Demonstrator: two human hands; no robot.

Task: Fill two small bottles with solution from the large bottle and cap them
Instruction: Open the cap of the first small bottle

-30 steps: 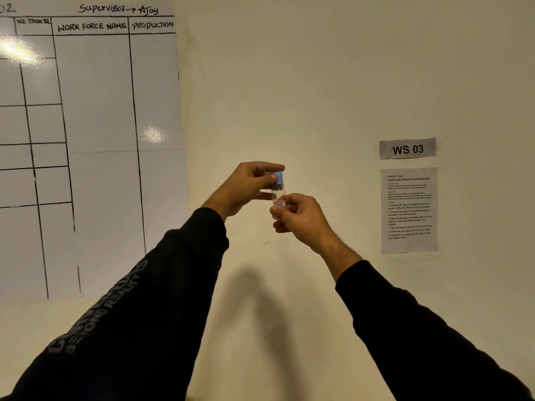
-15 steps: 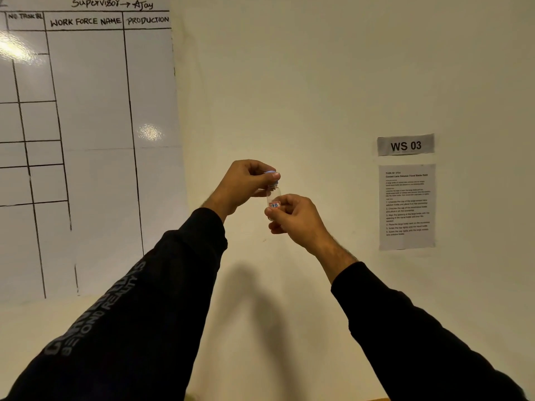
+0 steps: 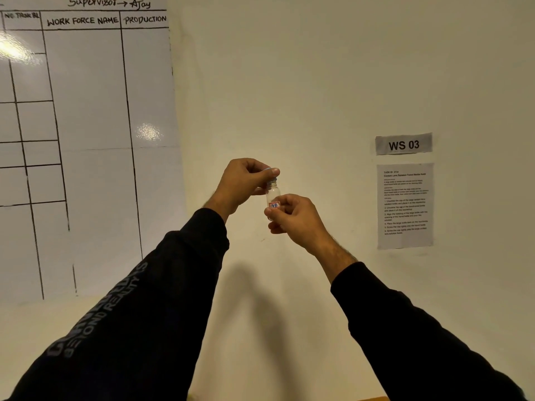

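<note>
A small clear bottle (image 3: 272,195) with a red-bordered "7B" sticker is held upright in front of the wall at chest height. My right hand (image 3: 292,217) grips its lower body from the right. My left hand (image 3: 246,180) pinches the bottle's cap (image 3: 271,170) from above and the left; only a thin blue-grey edge of the cap shows between finger and thumb, sitting on the bottle's neck. The large bottle and the other small bottle are out of view.
A whiteboard (image 3: 86,140) with a drawn table covers the wall at left. A grey "WS 03" sign (image 3: 404,144) and a printed instruction sheet (image 3: 405,206) hang at right. A sliver of orange surface (image 3: 373,398) shows at the bottom edge.
The blue cap, clearly seen in my left fingers a second ago, has come down onto the bottle's neck and is mostly covered by my fingers. Both hands stayed in about the same place.
</note>
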